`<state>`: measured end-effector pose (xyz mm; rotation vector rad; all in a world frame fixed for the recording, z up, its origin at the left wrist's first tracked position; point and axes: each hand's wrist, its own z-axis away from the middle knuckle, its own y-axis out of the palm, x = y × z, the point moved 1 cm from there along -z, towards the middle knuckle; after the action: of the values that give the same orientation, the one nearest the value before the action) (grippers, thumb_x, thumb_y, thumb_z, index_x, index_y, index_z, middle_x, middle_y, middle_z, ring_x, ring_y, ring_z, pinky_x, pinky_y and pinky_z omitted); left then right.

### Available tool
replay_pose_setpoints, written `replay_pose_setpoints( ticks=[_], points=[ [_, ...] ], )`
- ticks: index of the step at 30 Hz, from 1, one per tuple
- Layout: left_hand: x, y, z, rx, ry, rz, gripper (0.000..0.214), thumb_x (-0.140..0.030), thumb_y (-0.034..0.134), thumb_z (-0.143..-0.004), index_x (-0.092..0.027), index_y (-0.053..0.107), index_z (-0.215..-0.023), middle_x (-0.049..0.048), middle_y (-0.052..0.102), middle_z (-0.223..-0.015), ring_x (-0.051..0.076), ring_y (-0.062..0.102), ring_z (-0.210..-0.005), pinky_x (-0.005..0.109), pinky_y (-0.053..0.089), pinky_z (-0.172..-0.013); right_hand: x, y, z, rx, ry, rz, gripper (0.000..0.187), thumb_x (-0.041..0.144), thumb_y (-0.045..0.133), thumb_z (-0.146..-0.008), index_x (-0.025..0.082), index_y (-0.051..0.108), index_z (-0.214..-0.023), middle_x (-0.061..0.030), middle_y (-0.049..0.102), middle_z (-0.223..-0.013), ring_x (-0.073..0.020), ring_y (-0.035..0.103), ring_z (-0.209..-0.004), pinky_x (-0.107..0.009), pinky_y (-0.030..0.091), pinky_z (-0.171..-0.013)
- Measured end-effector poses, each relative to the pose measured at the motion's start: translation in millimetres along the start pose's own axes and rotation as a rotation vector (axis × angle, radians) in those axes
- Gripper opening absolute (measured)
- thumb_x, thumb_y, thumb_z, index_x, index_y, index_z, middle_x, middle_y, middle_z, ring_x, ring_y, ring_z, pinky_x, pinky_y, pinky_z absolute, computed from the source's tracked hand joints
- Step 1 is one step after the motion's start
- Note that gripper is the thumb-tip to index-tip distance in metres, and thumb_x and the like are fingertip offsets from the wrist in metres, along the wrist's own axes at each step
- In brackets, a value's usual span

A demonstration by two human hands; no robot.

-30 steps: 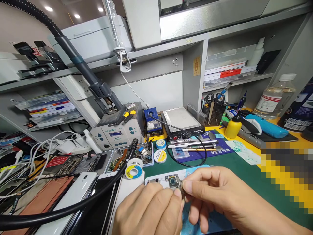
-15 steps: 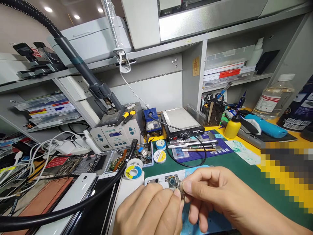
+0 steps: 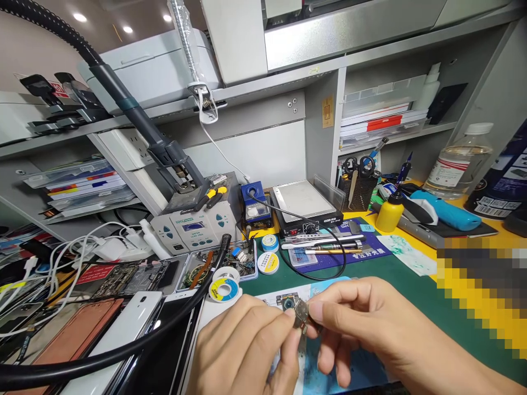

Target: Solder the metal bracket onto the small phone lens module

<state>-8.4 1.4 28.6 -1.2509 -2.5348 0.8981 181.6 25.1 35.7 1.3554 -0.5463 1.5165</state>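
Note:
Both my hands meet low in the middle of the head view around a small grey metal part [image 3: 302, 311], whose exact kind I cannot tell. My left hand [image 3: 247, 348] pinches its left and lower edge between thumb and index finger. From the other side, the thumb and index finger of my right hand [image 3: 354, 318] grip the right edge, the other fingers curled below. Just behind the part shows a small camera module [image 3: 289, 303] with a dark round lens. Beneath the hands lies a light blue and white mat [image 3: 329, 362], partly hidden by them.
Left of my hands stand solder spools [image 3: 224, 289], a tray of small parts [image 3: 242, 263] and several phones [image 3: 119, 334]. A black cable [image 3: 164, 343] crosses them. Behind are small tins [image 3: 268, 263], tools [image 3: 329, 244], a hot plate [image 3: 307, 203] and a yellow bottle [image 3: 390, 214].
The small metal part has turned, so more of its flat face shows. My left hand has shifted slightly left and its fingers have re-placed along the edge. My right hand has barely moved.

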Motion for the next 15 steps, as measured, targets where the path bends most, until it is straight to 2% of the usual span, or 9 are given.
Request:
replay_pose_setpoints(
  ticks=[10,15],
  points=[
    [5.0,-1.2,-0.4,0.048,0.021,0.046,0.027,0.003,0.07,-0.078,-0.01,0.068,-0.102,0.0046,0.072,-0.083,0.015,0.063,-0.076,0.029,0.056,-0.067,-4.3,-1.6,-0.2,-0.036,-0.057,-0.045,0.023,0.03,0.082,-0.08,0.014,0.07,-0.069,0.0004,0.067,-0.061,-0.014,0.068,-0.055,-0.021,0.055,-0.049],
    [5.1,-2.1,-1.0,0.063,0.038,0.056,0.029,0.004,0.07,-0.077,-0.01,0.068,-0.102,0.0052,0.072,-0.082,0.015,0.064,-0.076,0.029,0.056,-0.067,-2.3,-0.3,-0.5,-0.037,-0.024,-0.029,0.026,0.032,0.084,-0.077,0.014,0.068,-0.067,0.0008,0.067,-0.057,-0.0133,0.068,-0.054,-0.019,0.053,-0.048]
  ],
)
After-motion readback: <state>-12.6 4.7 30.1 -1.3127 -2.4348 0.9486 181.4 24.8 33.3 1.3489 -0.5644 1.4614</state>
